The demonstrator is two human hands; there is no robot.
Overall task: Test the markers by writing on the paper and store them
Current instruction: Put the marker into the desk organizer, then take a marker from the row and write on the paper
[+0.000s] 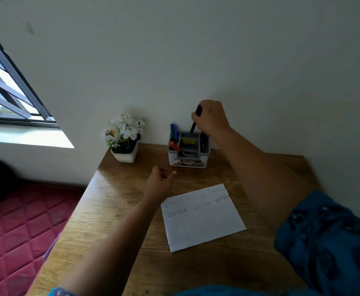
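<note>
Inside organizer: green, blue, red markers

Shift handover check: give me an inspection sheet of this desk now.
Surface: wooden desk against a wall.
Job's things: black marker over the organizer, which holds green, blue and red markers; paper lies flat with handwriting.
Clutter: pot of white flowers by the wall.
Grippers: right hand grips the black marker; left hand open, holding nothing.
Cables: nothing seen.
Surroundings: barred window to the left, red quilted mattress beside the desk.
</note>
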